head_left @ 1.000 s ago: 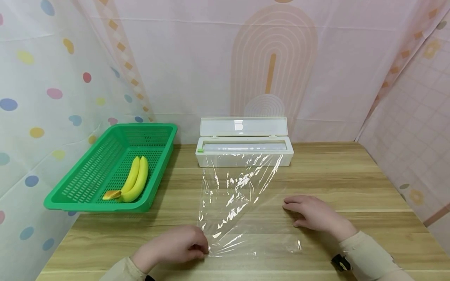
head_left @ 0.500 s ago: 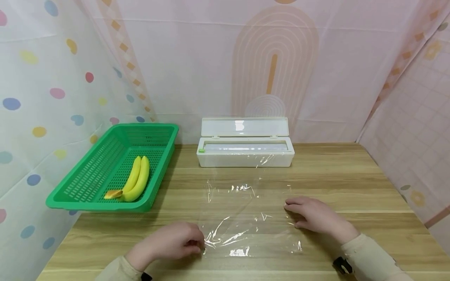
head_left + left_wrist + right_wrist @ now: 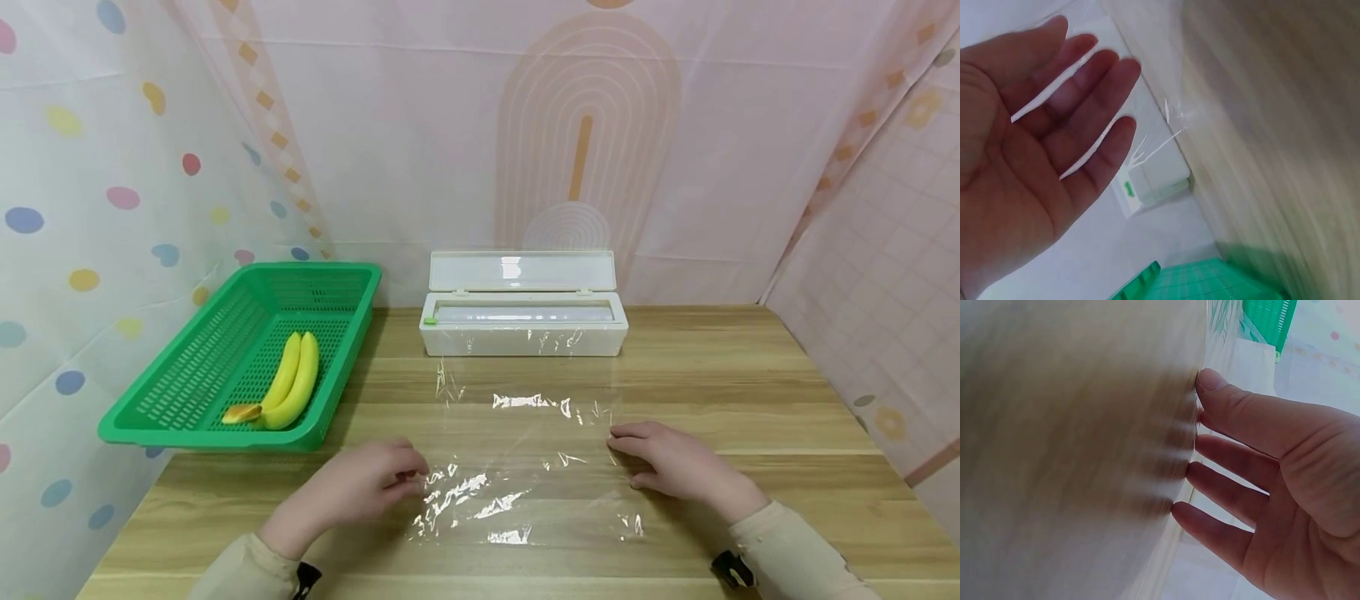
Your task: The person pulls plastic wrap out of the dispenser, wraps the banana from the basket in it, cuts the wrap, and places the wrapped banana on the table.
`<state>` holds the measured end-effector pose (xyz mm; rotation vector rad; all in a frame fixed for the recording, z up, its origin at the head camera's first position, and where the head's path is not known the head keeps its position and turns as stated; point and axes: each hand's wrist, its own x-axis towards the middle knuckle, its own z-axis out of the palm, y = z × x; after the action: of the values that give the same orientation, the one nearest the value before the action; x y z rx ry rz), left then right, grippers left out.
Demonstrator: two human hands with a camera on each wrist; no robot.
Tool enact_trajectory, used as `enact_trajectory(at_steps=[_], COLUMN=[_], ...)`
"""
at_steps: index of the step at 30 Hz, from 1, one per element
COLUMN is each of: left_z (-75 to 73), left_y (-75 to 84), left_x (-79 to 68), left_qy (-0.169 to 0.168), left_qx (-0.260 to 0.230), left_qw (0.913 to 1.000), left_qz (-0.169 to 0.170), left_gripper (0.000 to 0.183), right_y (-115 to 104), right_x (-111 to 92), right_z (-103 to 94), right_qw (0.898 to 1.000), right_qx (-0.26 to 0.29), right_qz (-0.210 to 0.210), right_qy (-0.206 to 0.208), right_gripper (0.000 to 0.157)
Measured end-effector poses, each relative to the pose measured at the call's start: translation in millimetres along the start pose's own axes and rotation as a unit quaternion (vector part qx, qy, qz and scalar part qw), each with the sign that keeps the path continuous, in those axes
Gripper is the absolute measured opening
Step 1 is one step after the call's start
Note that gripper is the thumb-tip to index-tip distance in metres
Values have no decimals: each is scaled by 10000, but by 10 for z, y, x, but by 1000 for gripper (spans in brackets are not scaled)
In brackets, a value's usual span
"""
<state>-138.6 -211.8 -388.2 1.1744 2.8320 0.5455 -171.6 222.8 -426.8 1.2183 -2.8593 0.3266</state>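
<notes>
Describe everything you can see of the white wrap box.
The white box, long and plastic-looking, sits at the back of the table. Its hinged lid stands open behind; a pale roll lies inside, a green tab at the front-left corner. Clear film runs over its front edge toward the left hand and right hand, which are apart from the box.

The right wrist view's edge crops the right hand [image 3: 1294,478]

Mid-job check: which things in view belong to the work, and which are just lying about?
In the work:
- clear film
- white dispenser
- left hand
- right hand

Apparently lying about, untouched now, though possibly for later:
- green basket
- bananas inside it
</notes>
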Motion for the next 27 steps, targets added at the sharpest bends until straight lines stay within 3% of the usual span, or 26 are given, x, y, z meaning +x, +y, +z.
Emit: enact_trajectory(at_steps=[8, 16, 27], left_z=[-133, -307, -565], left_y=[-46, -126, -228], left_x=[4, -24, -136], left_qy=[1137, 1801, 2906], left_qx=[854, 1211, 1578], left_qw=[9895, 9759, 9436], left_qz=[-256, -241, -162], left_gripper=[22, 28, 34], right_y=[10, -5, 0], right_x=[1, -10, -18], right_z=[8, -7, -6], right_qw=[9999, 9999, 9999], right_qx=[105, 113, 142], right_qz=[40, 80, -2], right_qy=[-28, -27, 38], right_gripper=[55, 54, 54])
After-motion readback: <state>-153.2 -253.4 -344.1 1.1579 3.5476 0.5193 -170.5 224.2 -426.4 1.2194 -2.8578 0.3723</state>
